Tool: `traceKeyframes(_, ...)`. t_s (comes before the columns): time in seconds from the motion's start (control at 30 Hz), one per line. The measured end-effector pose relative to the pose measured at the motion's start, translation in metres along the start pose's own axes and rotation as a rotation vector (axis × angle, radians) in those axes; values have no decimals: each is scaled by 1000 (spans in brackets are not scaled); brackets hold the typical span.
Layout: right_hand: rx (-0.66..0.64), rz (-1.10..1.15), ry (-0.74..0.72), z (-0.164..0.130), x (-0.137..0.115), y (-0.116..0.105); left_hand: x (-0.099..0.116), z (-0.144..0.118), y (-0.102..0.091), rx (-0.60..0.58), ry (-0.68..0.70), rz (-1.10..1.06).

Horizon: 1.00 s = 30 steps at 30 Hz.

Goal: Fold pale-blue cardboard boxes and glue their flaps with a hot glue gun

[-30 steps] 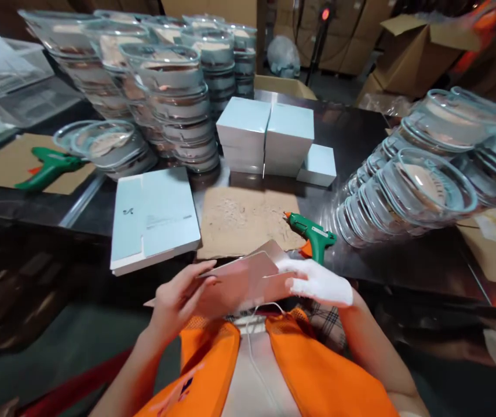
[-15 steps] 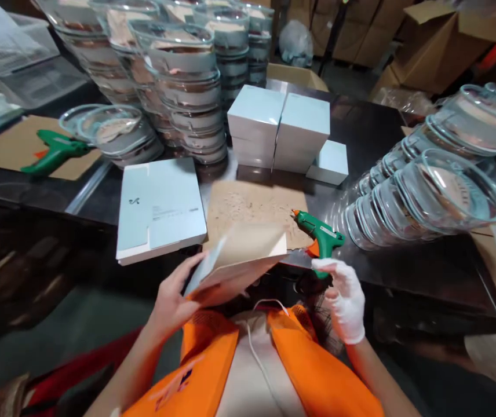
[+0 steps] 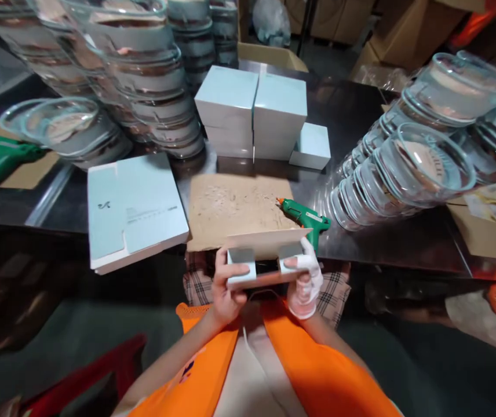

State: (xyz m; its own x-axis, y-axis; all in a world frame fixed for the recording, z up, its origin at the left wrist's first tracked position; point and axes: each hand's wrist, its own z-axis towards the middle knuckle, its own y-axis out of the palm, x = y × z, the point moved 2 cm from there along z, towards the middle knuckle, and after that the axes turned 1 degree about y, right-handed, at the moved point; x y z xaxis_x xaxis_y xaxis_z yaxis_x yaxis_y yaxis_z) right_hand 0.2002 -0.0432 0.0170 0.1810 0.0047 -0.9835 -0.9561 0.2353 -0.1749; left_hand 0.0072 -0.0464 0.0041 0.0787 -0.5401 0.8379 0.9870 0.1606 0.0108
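Both hands hold a light-blue cardboard box point(image 3: 269, 243) in front of my chest, its flap raised and the brown inside showing. My left hand point(image 3: 229, 284) grips the left end, with fingers over a pale blue side panel. At the other end my right hand point(image 3: 306, 281), in a white partly fingerless glove, closes on the other panel. Just beyond the box lies a green glue gun point(image 3: 306, 217) with an orange tip, resting partly on a cardboard sheet point(image 3: 234, 208). A stack of flat light-blue cartons point(image 3: 137, 208) is to the left of my hands.
Closed pale blue boxes point(image 3: 248, 113) stand at the back centre of the dark table point(image 3: 347, 116). Stacked glass bowls point(image 3: 156, 87) rise at the left, and more glass bowls point(image 3: 404, 168) lean at the right. A second green glue gun point(image 3: 7, 155) lies far left.
My right hand has come from beside the glue gun to the box and grips it. The box has turned level in front of me, its side panels folded up. The view has shifted.
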Motion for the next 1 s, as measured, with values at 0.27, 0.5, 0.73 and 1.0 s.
traceKeyframes(0.27, 288, 156, -103, 16, -17, -13, 13, 21, -11, -303, 233, 175)
traceKeyframes(0.5, 134, -776, 377, 81, -17, -79, -3, 33, -64, -59, 105, 340)
traceKeyframes(0.73, 35, -313, 511, 106, -11, -79, -5, 41, -53, -5, 141, 283)
traceKeyframes(1.0, 371, -3, 94, 61, -23, -69, 1, 50, -19, -34, 46, 326)
